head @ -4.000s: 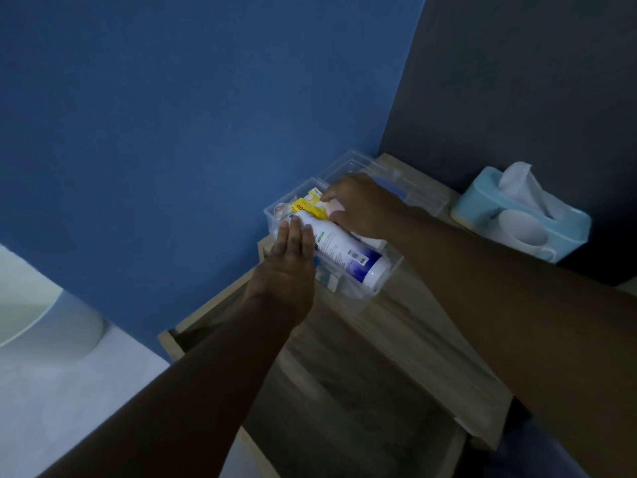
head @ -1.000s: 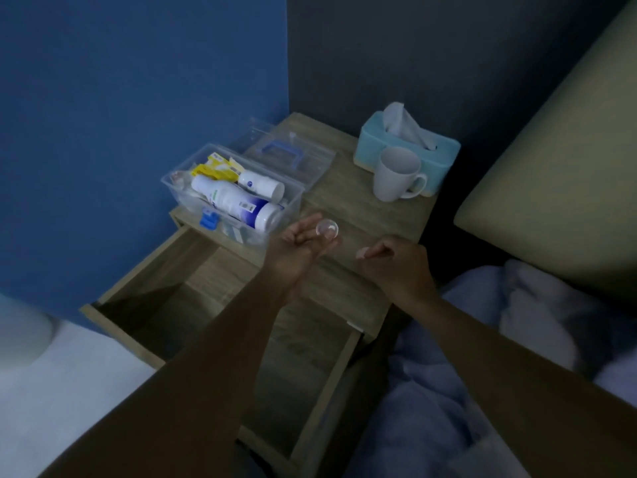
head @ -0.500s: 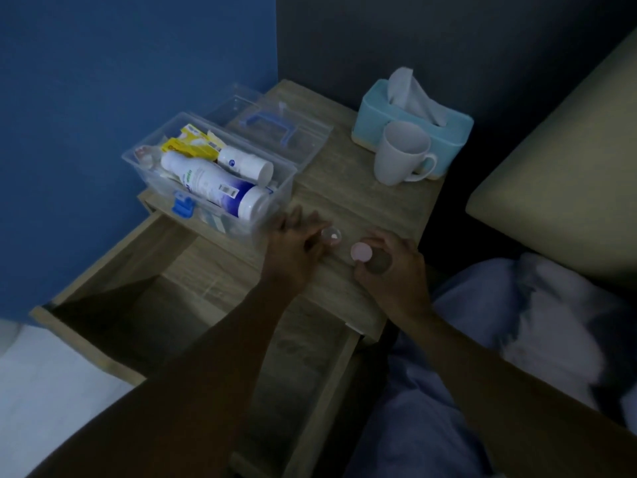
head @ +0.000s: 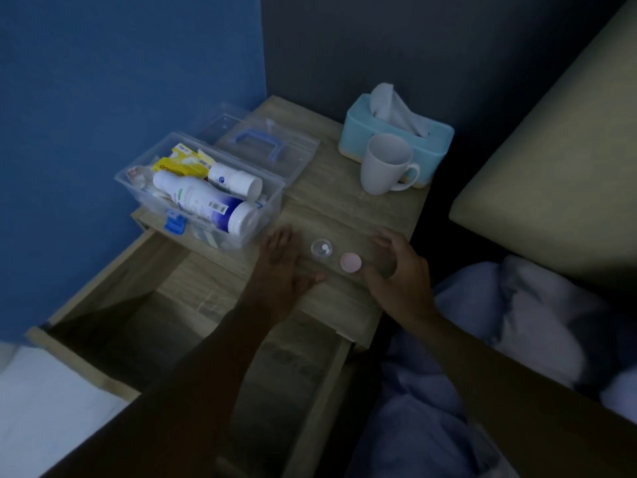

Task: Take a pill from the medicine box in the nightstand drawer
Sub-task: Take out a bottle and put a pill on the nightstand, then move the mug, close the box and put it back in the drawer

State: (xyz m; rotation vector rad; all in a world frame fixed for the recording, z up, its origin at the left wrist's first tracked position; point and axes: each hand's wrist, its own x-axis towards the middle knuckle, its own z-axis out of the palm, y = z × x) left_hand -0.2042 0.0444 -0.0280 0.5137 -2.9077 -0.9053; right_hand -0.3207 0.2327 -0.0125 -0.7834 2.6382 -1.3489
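Nightstand (head: pixel 348 198) (wooden), drawer (head: pixel 193 326) open, blue wall (head: pixel 120 63)

barcode on white bottle (head: pixel 203 203), yellow box (head: pixel 179 166) print unreadable

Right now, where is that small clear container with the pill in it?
It stands on the nightstand top near its front edge, between the left hand and a pink cap, touched by neither hand.

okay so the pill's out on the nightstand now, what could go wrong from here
The small clear cup with the pill stands near the nightstand's front edge, above the open drawer; a nudge from the left hand might tip it in. The pink cap beside the right hand could get knocked off. Dim light makes the pill hard to see.
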